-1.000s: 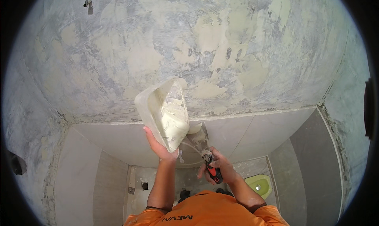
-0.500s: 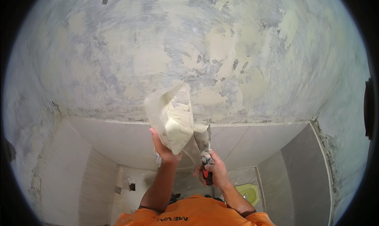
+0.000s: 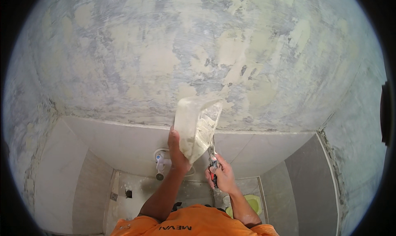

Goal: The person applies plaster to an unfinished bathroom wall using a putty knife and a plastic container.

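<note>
My left hand (image 3: 179,150) is wrapped round the lower left side of a whitish plastic tub (image 3: 187,122). The tub is tilted, its mouth turned to the right, and cream filler paste (image 3: 205,128) coats its inside. In my right hand (image 3: 222,175) is the dark and red handle of a putty knife (image 3: 213,166). Its blade stands edge-on at the tub's right rim, partly hidden by it; whether it touches the paste I cannot tell. Beyond both hands rises a wall (image 3: 156,58) patched with cream and grey filler.
Pale tiles (image 3: 123,139) line the lower wall, their top edge just behind the tub. A white valve fitting (image 3: 161,162) sticks out left of my left forearm. Below are a square floor hole (image 3: 129,193) and a yellow-green basin (image 3: 252,203) beside my right forearm.
The tub has shifted right and turned further on its side, toward the putty knife. The knife's blade has turned from broadside to edge-on. The valve fitting has come into sight.
</note>
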`<state>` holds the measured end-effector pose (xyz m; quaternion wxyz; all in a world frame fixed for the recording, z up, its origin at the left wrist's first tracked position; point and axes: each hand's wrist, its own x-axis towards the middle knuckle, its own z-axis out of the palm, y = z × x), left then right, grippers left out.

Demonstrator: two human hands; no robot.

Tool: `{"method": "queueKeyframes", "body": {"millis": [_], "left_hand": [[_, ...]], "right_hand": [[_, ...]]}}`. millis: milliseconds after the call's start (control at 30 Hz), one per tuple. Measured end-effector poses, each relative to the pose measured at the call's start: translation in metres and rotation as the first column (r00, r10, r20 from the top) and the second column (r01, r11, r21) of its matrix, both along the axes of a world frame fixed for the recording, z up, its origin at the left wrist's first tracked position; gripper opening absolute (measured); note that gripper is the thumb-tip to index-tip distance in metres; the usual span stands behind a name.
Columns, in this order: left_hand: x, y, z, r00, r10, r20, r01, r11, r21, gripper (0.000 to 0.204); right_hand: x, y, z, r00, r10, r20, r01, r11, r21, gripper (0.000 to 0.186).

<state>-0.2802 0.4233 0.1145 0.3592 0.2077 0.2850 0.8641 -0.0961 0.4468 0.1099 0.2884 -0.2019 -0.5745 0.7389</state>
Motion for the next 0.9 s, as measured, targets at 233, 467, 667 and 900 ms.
{"method": "queueKeyframes", "body": {"millis": [233, 467, 667, 900], "left_hand": [[-0.018, -0.011, 0.036, 0.991, -0.029, 0.129, 0.016, 0.995, 0.101, 0.07], [-0.021, -0.002, 0.016, 0.998, 0.02, 0.064, -0.025, 0.997, 0.067, 0.065], [-0.01, -0.004, 0.036, 0.968, 0.081, -0.238, -0.089, 0.996, -0.023, 0.062], [-0.005, -0.001, 0.027, 0.97, 0.097, -0.223, -0.094, 0.995, 0.024, 0.059]], "right_hand": [[0.015, 0.001, 0.002, 0.996, 0.083, -0.028, -0.086, 0.988, -0.125, 0.058], [0.016, -0.004, -0.007, 0.989, 0.132, -0.066, -0.137, 0.987, -0.082, 0.064], [0.015, -0.007, 0.009, 0.992, 0.08, 0.094, -0.08, 0.997, 0.006, 0.058], [0.001, -0.014, 0.023, 0.995, 0.023, 0.098, -0.015, 0.997, -0.082, 0.069]]}}
